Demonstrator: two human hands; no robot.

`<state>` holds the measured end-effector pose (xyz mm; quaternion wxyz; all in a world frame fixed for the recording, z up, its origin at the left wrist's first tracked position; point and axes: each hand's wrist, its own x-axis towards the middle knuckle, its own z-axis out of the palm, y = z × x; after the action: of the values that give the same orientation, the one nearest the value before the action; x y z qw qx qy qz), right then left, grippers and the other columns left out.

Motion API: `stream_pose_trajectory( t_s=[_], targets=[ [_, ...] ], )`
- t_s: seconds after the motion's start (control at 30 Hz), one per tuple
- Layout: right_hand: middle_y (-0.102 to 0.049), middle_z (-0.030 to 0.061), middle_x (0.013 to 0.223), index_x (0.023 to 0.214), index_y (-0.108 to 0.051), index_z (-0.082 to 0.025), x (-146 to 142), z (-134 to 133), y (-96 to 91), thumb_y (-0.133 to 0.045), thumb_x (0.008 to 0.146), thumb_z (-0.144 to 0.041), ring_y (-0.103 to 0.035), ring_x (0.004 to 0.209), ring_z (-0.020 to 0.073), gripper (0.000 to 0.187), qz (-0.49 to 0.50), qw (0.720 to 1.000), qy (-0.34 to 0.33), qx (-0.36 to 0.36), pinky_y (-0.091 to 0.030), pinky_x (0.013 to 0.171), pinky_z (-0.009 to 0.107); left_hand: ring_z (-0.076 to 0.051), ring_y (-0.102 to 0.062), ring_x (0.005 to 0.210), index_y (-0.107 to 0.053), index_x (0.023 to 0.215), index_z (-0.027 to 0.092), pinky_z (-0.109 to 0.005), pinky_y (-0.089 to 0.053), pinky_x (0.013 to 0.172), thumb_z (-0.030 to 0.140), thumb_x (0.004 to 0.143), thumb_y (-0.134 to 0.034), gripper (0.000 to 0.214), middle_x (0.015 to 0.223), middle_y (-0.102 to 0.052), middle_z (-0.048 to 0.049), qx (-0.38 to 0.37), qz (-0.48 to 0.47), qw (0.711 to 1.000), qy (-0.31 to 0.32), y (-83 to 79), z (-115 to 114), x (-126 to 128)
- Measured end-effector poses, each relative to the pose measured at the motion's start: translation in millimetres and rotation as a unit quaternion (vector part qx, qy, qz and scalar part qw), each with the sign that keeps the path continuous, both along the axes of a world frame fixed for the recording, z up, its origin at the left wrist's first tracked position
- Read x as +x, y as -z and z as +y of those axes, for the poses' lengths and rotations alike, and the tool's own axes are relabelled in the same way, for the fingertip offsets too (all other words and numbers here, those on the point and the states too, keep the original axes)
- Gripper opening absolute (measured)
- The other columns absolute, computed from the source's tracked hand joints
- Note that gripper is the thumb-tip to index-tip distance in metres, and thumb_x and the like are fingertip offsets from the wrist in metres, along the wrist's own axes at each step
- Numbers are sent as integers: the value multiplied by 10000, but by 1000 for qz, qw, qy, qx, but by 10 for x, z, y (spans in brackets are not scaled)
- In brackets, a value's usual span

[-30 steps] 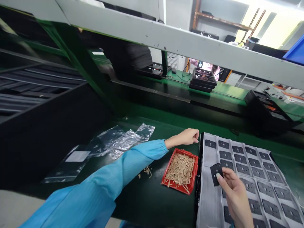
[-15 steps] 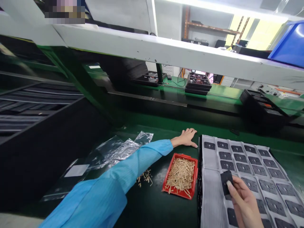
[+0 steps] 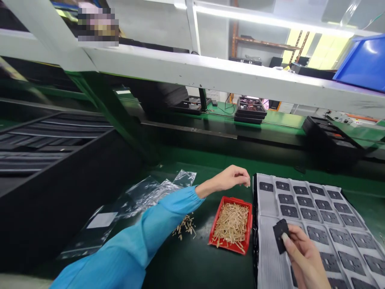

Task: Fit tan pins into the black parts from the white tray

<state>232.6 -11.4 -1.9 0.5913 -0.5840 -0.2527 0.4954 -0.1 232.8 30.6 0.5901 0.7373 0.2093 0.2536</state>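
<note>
In my right hand [image 3: 306, 251] a flat black plastic plate [image 3: 280, 236] is pinched between thumb and fingers. It is held tilted above the white compartment tray [image 3: 266, 237], whose pockets hold several similar black plates [image 3: 309, 214]. My left hand [image 3: 236, 176], at the end of a blue sleeve, is raised near the tray's far left corner. Its fingers are curled together, and whatever may be between them cannot be made out. Just below that hand, a red bin [image 3: 247, 245] full of thin tan strips [image 3: 231, 224] stands on the green work surface.
Loose tan strips [image 3: 185, 225] lie left of the bin, beside clear plastic bags [image 3: 159, 194]. A large black crate [image 3: 75, 184] stands at left. The white shelf beam [image 3: 192, 68] crosses overhead, with a blue bin [image 3: 362, 62] on it. Black trays [image 3: 249, 110] sit farther back.
My left hand has gone from spread fingers to curled fingers and lifted slightly. My right hand has shifted a little to the left with the black plate, which is turned differently.
</note>
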Motion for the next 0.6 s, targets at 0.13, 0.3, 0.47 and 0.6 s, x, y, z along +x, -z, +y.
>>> stream_pose_trajectory(
  t_s=[0.13, 0.3, 0.47, 0.6],
  targets=[
    [-761, 83, 927, 974, -763, -214, -318, 71, -120, -924, 719, -456, -706, 869, 198, 387, 39, 991, -119, 42, -559, 797, 274, -260, -709, 1042, -752, 874, 160, -407, -561, 947, 665, 833, -788, 509, 1138, -722, -129, -101, -153, 983, -9, -253, -705, -155],
    [-666, -21, 746, 1177, -713, -270, -832, 92, -284, -999, 616, -434, -616, 631, 100, 651, 209, 937, -275, 52, -488, 624, 213, -325, -585, 1343, -709, 1307, 252, -439, -489, 1081, 703, 696, -879, 778, 1366, -667, -150, -265, -293, 918, 26, -293, -1340, -80],
    [-649, -53, 713, 1304, -673, -331, -1105, 92, -319, -1028, 576, -371, -567, 558, 66, 811, 296, 887, -345, 83, -490, 564, 183, -365, -471, 1443, -608, 1464, 268, -476, -434, 1135, 633, 590, -972, 1014, 1517, -558, -168, -287, -323, 902, 29, -108, -1416, -30],
    [-693, -10, 762, 1166, -757, -254, -1153, 34, -496, -1032, 578, -404, -627, 659, 75, 666, 265, 932, -244, 50, -507, 635, 178, -367, -497, 1412, -615, 1454, 288, -477, -428, 1130, 606, 562, -992, 1019, 1507, -570, -158, -216, -332, 918, -4, -24, -1387, -62]
  ],
)
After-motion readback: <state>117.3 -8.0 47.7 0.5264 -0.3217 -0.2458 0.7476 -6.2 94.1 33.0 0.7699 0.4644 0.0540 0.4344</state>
